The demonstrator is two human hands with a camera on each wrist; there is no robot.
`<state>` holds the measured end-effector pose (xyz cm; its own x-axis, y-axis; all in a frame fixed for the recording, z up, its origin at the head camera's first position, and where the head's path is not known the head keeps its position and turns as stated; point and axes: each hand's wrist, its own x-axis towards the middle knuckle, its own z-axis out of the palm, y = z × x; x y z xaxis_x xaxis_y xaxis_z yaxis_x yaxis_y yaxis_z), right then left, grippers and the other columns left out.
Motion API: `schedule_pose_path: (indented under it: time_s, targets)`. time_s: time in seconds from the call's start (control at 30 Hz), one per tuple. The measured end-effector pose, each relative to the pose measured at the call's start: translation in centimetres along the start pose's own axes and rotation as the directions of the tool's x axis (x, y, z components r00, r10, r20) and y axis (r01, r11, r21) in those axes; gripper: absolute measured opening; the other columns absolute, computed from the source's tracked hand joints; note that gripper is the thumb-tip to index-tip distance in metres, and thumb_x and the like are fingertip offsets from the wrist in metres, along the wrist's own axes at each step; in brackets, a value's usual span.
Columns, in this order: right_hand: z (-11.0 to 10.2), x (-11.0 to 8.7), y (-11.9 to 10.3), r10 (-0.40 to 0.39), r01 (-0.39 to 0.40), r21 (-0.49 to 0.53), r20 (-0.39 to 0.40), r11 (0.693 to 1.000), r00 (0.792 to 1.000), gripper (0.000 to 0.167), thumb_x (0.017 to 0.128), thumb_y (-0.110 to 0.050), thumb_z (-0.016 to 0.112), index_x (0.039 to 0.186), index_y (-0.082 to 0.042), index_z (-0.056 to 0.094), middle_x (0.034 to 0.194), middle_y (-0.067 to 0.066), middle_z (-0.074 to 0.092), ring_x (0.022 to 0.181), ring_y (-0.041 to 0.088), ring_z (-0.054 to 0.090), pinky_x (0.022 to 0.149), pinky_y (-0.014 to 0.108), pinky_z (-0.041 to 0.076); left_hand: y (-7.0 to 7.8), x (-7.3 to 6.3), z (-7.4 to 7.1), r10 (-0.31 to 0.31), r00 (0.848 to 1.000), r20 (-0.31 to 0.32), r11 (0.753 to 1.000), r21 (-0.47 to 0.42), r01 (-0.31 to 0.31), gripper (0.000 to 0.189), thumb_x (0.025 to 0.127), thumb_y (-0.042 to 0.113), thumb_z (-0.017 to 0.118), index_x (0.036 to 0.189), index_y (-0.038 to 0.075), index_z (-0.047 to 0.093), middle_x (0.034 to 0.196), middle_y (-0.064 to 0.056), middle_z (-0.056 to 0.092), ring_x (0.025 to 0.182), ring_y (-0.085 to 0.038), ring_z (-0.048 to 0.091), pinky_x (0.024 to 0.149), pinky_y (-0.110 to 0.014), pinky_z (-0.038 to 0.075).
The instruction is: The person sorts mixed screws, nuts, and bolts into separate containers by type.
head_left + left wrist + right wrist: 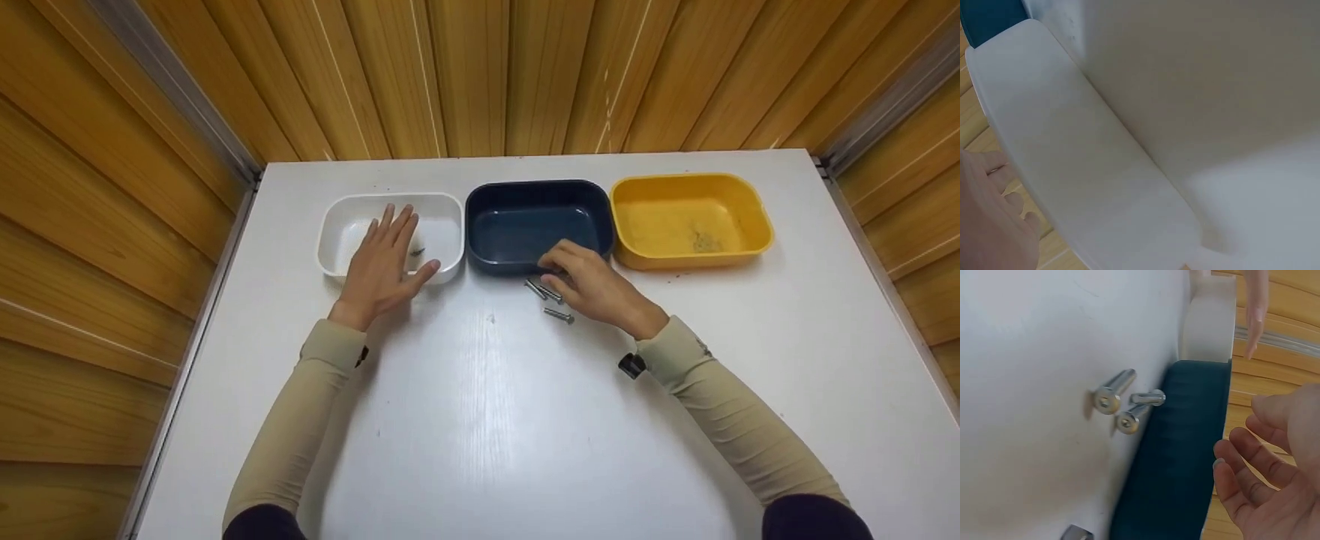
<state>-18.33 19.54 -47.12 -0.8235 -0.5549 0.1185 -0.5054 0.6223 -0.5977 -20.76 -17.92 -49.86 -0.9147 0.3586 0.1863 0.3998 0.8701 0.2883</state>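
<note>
My left hand (381,266) is over the front part of a white bin (442,201), its fingers straight and spread, holding nothing. My right hand (596,289) hovers at the front rim of a dark blue bin (536,266), beside several metal bolts (559,316) lying on the table. Its fingers (1252,458) are loosely bent, with nothing between them in the right wrist view. Two of the bolts lie close together at the blue bin's front wall. Another metal piece (1077,533) is cut off at that view's lower edge.
A yellow bin (694,259) stands right of the blue one, with small pale bits inside. All three bins form a row at the back of the white table (480,420). A small dark item (418,252) lies in the white bin. Wood-patterned walls (465,82) enclose the table.
</note>
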Motion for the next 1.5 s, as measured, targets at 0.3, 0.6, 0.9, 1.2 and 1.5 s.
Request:
schedule_pose_path:
  time_s: [0.3,0.6,0.9,1.2,1.5]
  targets:
    - [1.2,-1.7,1.3,-0.012,0.013,0.017,-0.023,1.0,1.0,0.023,0.106,-0.015,0.069,0.124,-0.001,0.072,0.118,0.01,0.067,0.11,0.024,0.066,0.099,0.044,0.06,2.5,1.8,1.3,0.031,0.999,0.019,0.999,0.008,-0.031,0.096,0.103,0.071,0.044,0.169,0.004,0.026,0.179,-0.009,0.022,0.168,-0.029,0.009,0.137,-0.045,0.007]
    - [2.1,-2.8,2.0,0.005,-0.005,0.012,-0.038,1.0,0.999,0.02,0.103,-0.014,0.072,0.119,-0.002,0.074,0.114,0.01,0.068,0.108,0.027,0.068,0.097,0.045,0.06,4.4,3.0,2.4,0.06,0.997,0.044,0.998,-0.012,-0.06,0.088,0.107,0.066,0.038,0.17,0.006,0.024,0.179,-0.009,0.019,0.168,-0.029,0.007,0.137,-0.047,0.01]
    - [3.2,-3.4,2.3,0.03,-0.03,-0.005,-0.034,1.0,0.999,0.016,0.097,-0.01,0.078,0.111,-0.002,0.077,0.104,0.009,0.07,0.097,0.024,0.064,0.09,0.043,0.058,5.7,3.7,3.2,0.094,0.994,0.058,0.996,-0.014,-0.093,0.079,0.111,0.057,0.039,0.167,0.003,0.03,0.178,-0.009,0.024,0.168,-0.029,0.01,0.137,-0.046,0.009]
    - [3.5,-3.8,2.4,0.064,-0.064,-0.048,-0.019,0.997,0.998,0.017,0.094,-0.01,0.08,0.109,-0.001,0.079,0.102,0.01,0.07,0.096,0.024,0.066,0.089,0.043,0.059,6.0,4.0,3.4,0.088,0.993,0.079,0.996,-0.028,-0.086,0.077,0.112,0.056,0.037,0.168,0.004,0.028,0.178,-0.008,0.022,0.168,-0.028,0.01,0.137,-0.043,0.007]
    - [3.7,-3.7,2.3,0.085,-0.085,-0.068,-0.002,0.994,0.996,0.01,0.093,-0.009,0.078,0.101,-0.002,0.08,0.093,0.008,0.068,0.087,0.021,0.063,0.08,0.04,0.057,6.0,4.0,3.6,0.098,0.993,0.066,0.995,-0.022,-0.097,0.075,0.113,0.054,0.038,0.167,0.003,0.029,0.178,-0.009,0.024,0.167,-0.03,0.012,0.137,-0.045,0.009]
